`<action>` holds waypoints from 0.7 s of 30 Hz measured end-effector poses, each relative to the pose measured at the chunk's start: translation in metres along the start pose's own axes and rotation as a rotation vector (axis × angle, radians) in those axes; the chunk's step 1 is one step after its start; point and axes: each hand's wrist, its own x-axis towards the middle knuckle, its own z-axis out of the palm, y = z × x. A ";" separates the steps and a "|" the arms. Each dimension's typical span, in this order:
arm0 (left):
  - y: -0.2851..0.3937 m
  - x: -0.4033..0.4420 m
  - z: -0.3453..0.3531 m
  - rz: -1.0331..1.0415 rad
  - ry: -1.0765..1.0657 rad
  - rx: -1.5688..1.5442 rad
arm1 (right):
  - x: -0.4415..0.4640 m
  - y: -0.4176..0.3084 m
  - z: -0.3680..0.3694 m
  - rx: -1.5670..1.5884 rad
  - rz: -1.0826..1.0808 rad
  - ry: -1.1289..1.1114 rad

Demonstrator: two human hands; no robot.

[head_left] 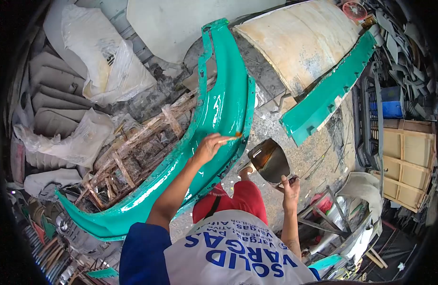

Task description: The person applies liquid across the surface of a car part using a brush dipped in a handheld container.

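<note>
My left hand [207, 149] is closed around the handle of a small brush [228, 138], its darkened tip over the right edge of a long, curved, glossy green panel [222, 104]. In my right hand [289, 186] is the rim of a dark container [270, 162], tilted so that brownish liquid shows inside. The container is to the right of the green panel, apart from it. The panel curves from the top centre down to the lower left.
A second green strip [328, 92] lies at the upper right beside a large pale sheet [302, 40]. A rusty wooden frame [129, 156] stands left of the panel. Plastic-wrapped pieces [105, 61] are at the upper left, metal scraps [328, 216] at the lower right.
</note>
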 end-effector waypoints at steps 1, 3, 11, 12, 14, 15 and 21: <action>0.005 -0.014 0.001 -0.008 0.005 -0.004 | 0.003 0.001 0.000 -0.007 -0.010 -0.004; 0.011 -0.036 -0.002 0.005 -0.048 -0.001 | 0.001 -0.006 0.001 0.024 0.009 -0.021; -0.022 -0.002 -0.035 0.074 -0.371 -0.079 | -0.014 -0.023 -0.005 0.057 0.044 0.022; -0.029 0.017 -0.039 0.110 -0.403 -0.129 | -0.014 -0.015 -0.010 0.054 0.038 0.023; -0.032 0.057 -0.041 0.106 -0.379 -0.138 | -0.006 0.006 -0.023 -0.063 -0.010 0.003; -0.033 0.076 -0.041 0.096 -0.362 -0.146 | -0.015 -0.007 -0.017 -0.013 0.030 0.049; -0.031 0.156 -0.061 0.132 -0.020 -0.093 | -0.027 -0.012 -0.023 0.021 0.055 0.026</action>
